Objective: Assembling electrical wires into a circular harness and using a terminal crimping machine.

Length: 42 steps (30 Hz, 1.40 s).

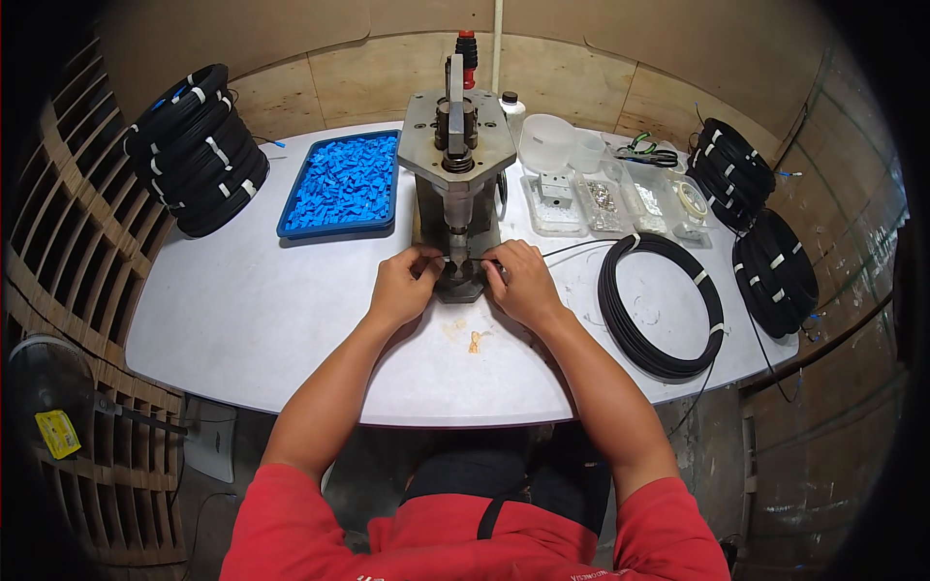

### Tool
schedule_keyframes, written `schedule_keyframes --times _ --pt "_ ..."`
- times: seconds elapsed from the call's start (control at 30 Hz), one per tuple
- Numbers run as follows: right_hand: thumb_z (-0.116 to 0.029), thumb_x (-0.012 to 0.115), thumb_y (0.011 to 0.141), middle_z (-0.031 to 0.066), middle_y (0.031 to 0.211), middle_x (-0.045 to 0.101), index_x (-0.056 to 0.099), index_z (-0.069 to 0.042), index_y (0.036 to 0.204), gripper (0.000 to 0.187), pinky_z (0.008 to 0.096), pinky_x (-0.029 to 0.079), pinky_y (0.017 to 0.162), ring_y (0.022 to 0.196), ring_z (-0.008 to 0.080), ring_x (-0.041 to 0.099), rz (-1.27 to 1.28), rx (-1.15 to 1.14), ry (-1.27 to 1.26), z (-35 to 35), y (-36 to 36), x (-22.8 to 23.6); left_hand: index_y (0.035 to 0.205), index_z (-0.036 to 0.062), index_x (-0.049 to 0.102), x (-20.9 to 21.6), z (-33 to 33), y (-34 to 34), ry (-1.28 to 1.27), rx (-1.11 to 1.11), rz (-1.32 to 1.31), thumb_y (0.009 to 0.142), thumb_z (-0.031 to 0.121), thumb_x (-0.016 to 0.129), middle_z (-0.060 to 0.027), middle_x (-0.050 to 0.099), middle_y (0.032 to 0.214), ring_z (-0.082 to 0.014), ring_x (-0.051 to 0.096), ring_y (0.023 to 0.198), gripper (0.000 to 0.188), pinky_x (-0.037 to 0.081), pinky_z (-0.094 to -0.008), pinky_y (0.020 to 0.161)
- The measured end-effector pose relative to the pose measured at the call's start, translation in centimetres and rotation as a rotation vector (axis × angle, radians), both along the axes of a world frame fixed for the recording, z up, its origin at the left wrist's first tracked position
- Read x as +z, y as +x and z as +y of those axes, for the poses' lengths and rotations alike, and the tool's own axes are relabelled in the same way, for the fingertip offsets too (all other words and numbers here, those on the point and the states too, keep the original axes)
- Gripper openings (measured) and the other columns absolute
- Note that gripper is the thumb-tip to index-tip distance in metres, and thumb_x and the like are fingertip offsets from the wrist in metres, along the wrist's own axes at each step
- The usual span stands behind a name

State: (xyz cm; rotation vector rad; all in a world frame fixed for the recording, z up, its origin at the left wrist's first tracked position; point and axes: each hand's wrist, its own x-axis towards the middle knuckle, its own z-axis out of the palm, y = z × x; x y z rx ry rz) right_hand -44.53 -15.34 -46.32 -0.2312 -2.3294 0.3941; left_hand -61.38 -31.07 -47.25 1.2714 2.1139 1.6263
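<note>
Both hands are brought in close around the foot of the press (458, 160), one on each side of the work point. By the right hand (526, 283), the black cable (573, 249) appears to be gripped between thumb and curled fingers; it is led in from the coil (608, 300) lying to the right on the table (203, 334). The fingers of the left hand (402, 289) are drawn together in a pinch beside the press foot, but whether the cable's end is held there cannot be told, as the gap is too small and dark.

The greatest risk is judged to be to the fingertips, which are placed near the line of the ram; they could be nipped if the press were worked before they were cleared. The cable could also be seated crooked, since its end is largely hidden by the fingers and the tool. If the coil were shifted or its ties caught, the cable might be tugged out of line. By the small yellowish scrap (474, 342) in front of the press, little harm seems to be threatened unless it is swept under the tool.
</note>
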Motion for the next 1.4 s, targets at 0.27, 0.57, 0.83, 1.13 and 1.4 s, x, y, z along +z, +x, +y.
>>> schedule_keyframes --times 0.27,0.57,0.83,1.13,1.4 --pt "-0.009 0.072 0.091 0.0109 0.094 0.068 0.07 -0.005 0.099 0.01 0.0421 0.047 0.086 0.094 0.0324 0.064 -0.002 -0.009 0.005 -0.03 0.0 0.1 0.11 -0.0004 0.077 -0.5 0.13 -0.24 0.04 -0.014 -0.009 0.095 0.016 0.072 -0.0142 0.078 0.086 -0.0187 0.074 0.078 0.023 0.056 -0.0324 0.073" --pt "-0.012 0.071 0.09 0.0106 0.093 0.067 0.069 -0.007 0.098 0.009 0.0434 0.047 0.084 0.094 0.0315 0.064 0.004 0.002 0.007 0.1 0.0 0.03 0.11 -0.0012 0.077 -0.49 0.17 -0.23 0.027 -0.006 -0.006 0.095 0.018 0.072 -0.0145 0.078 0.086 -0.0184 0.074 0.077 0.025 0.056 -0.0325 0.072" --pt "-0.012 0.071 0.09 0.0104 0.093 0.067 0.07 -0.007 0.097 0.009 0.0436 0.046 0.084 0.093 0.0315 0.064 0.007 -0.004 0.012 0.02 -0.08 0.0 0.11 -0.0013 0.077 -0.3 0.06 -0.14 0.024 -0.001 -0.002 0.096 0.016 0.072 -0.0142 0.078 0.086 -0.0179 0.074 0.077 0.023 0.056 -0.0321 0.072" --pt "-0.013 0.071 0.091 0.0105 0.093 0.068 0.07 -0.007 0.097 0.009 0.0434 0.046 0.084 0.094 0.0312 0.064 -0.011 -0.017 0.005 0.02 -0.08 -0.06 0.109 -0.0009 0.077 -0.19 0.05 -0.15 0.028 -0.009 0.008 0.094 0.015 0.071 -0.014 0.079 0.089 -0.0191 0.075 0.079 0.022 0.057 -0.0325 0.075" --pt "-0.012 0.07 0.092 0.013 0.094 0.067 0.069 -0.005 0.098 0.009 0.0441 0.051 0.082 0.089 0.0354 0.065 -0.009 -0.005 -0.06 -0.23 0.03 0.04 0.11 -0.0012 0.077 -0.18 0.05 -0.1 0.015 -0.002 0.004 0.095 0.015 0.071 -0.0139 0.079 0.087 -0.0182 0.074 0.078 0.023 0.057 -0.0323 0.075"
